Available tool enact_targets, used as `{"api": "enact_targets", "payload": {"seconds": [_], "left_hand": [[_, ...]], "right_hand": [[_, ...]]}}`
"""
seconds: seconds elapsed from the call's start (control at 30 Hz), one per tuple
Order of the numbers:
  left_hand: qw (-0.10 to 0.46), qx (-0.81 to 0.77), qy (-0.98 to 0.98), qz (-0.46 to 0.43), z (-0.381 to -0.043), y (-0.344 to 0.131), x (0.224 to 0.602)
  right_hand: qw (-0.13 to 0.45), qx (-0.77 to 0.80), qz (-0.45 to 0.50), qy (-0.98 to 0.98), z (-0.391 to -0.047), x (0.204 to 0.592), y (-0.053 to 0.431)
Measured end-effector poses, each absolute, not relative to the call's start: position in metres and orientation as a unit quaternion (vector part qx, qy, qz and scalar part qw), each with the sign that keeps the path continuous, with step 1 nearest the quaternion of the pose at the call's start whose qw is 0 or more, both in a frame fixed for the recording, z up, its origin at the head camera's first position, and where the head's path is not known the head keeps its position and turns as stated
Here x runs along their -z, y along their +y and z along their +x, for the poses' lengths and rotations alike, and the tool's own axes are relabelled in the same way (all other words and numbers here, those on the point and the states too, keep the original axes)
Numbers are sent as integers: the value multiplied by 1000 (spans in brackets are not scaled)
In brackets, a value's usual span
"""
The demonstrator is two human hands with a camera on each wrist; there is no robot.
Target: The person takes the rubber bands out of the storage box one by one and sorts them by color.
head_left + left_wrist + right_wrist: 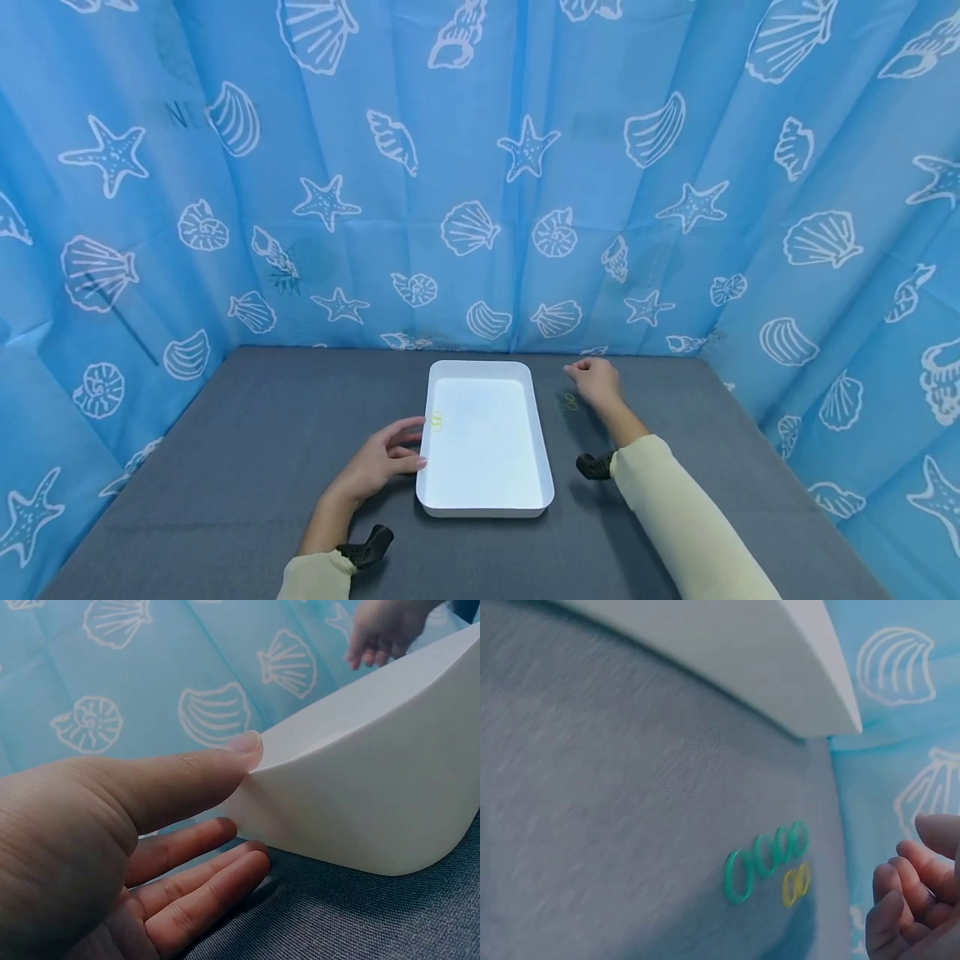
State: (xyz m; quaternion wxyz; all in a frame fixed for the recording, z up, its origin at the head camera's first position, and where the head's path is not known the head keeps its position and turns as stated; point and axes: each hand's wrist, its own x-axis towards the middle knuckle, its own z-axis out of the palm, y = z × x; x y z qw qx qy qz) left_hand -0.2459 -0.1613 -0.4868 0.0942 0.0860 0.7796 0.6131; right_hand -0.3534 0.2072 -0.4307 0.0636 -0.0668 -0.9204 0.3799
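Observation:
A white rectangular tray (pixel 483 442) lies on the grey cloth. My left hand (pixel 382 460) is at its left side, thumb and fingertips against the rim and outer wall, fingers fairly straight. Inside the tray, near its left wall, lie a few small yellow rings (pixel 437 421). Beyond the tray's right side, my right hand (pixel 596 381) hovers over the cloth with fingers loosely curled. No thing shows between its fingers in the right wrist view. Several green rings (pixel 739 877) and two yellow rings (pixel 796 884) lie in a cluster on the cloth near that hand.
A grey cloth (pixel 247 467) covers the table. Behind it and along both sides hangs a blue curtain (pixel 450 275) printed with white shells and starfish. Black wrist devices (pixel 367 547) sit at the cuffs of both cream sleeves (pixel 682 517).

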Motion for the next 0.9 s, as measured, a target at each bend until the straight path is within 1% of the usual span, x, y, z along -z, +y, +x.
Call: {"api": "enact_targets", "payload": {"seconds": [0.17, 0.47, 0.63, 0.9], "left_hand": [[94, -612, 781, 83, -245, -162, 488], [97, -616, 777, 85, -246, -163, 487], [93, -614, 779, 88, -247, -163, 487], [94, -613, 778, 99, -244, -162, 487]], "right_hand": [[51, -420, -77, -903, -358, 422, 190], [43, -483, -86, -870, -370, 423, 154], [45, -512, -77, -854, -372, 424, 132], [46, -541, -43, -839, -365, 433, 102]]}}
